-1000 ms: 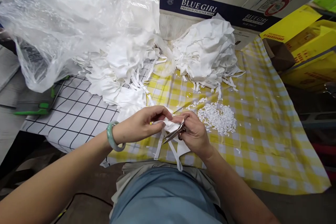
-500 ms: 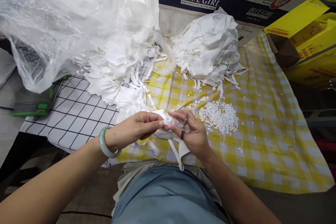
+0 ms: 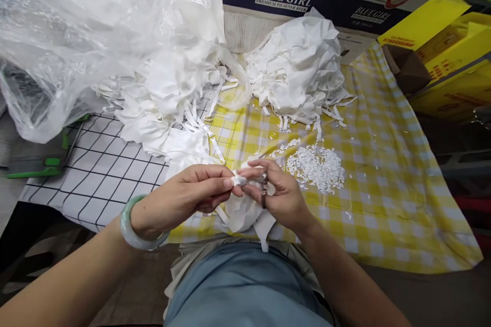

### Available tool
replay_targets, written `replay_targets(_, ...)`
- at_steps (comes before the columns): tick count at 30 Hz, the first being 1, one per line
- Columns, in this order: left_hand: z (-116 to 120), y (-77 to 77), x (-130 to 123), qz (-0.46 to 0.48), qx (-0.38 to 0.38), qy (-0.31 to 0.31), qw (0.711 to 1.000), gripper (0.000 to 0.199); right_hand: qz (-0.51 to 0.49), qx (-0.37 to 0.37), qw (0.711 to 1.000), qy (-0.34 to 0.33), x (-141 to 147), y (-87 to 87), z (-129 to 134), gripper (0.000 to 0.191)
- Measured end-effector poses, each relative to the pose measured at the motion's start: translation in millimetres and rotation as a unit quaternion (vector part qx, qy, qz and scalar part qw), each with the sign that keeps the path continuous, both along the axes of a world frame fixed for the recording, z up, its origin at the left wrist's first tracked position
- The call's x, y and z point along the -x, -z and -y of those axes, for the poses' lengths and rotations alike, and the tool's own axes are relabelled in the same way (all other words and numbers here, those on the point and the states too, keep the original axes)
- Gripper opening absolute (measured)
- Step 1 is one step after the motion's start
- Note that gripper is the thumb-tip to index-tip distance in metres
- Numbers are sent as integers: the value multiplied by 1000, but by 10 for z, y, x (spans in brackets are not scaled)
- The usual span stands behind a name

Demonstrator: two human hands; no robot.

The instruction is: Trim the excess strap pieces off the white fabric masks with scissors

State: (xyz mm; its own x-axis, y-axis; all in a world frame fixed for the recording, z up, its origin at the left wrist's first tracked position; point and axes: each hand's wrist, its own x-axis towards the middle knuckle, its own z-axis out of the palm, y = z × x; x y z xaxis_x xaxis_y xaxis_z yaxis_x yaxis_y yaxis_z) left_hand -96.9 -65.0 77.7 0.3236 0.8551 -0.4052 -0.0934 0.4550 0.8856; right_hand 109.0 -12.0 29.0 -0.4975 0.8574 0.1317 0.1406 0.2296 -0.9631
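White strapped fabric piece [image 3: 241,210]: 1, bunched at the near edge of the table [image 3: 406,230], in front of the person
Direction: pinched narrow part runs left to right between the fingertips; crumpled body hangs below it, 1 strap end pointing toward the person; overall long axis cannot be told
Left hand [image 3: 187,190]: back upward, thumb pressed against forefinger, closed on the narrow part
Right hand [image 3: 282,195]: fingers curled through 1 pair of metal scissors [image 3: 264,198], thumb and forefinger tips almost together at the fabric; blades hidden
Forearms: 2, rising from the lower corners and converging
Green stone-like bangle [image 3: 129,225]: 1, on the left wrist
White fabric heaps: 2, 1 at left [image 3: 161,97] partly under a clear plastic bag [image 3: 88,25], 1 at right [image 3: 297,69] against a white-and-blue carton [image 3: 240,23]
Small white clippings [image 3: 316,166]: 1 main pile, too many to count, right of the hands
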Motion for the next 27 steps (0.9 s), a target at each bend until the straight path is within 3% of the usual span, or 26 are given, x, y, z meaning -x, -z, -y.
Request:
replay_targets(2, -6, -15, -60, -48, -89, -8, 995, 26, -28, 90, 995, -11, 107, 56, 48, 13)
replay_targets(5, -18, 28, -214, -72, -223, -72, 969, 22, -119, 260, 958, 6, 253, 165, 82, 30)
replay_targets(8, -38, 159, -405, 1, -213, -169, 962, 25, -140, 311, 940, -11, 238, 212, 80, 38)
replay_targets(10, -60, 265, -522, 22, -174, -224, 958, 28, -87, 267, 960, -10, 95, 189, 59, 35)
replay_targets(12, -82, 358, -621, 2, -155, -241, 958, 29, -15, 164, 986, 16, -123, 137, 29, 32)
replay_targets(15, -107, 451, -744, -36, -161, -208, 964, 31, 87, -22, 995, 38, -452, 43, 3, 38)
replay_targets(17, -119, 486, -816, -35, -164, -186, 968, 31, 136, -96, 986, 22, -605, -3, 12, 45)
replay_targets(20, -141, 517, -903, -13, -173, -167, 971, 30, 189, -125, 974, 6, -725, -28, 41, 50)
replay_targets(27, -198, 554, -999, -24, -191, -137, 972, 29, 233, -98, 967, -7, -832, 2, 50, 47)
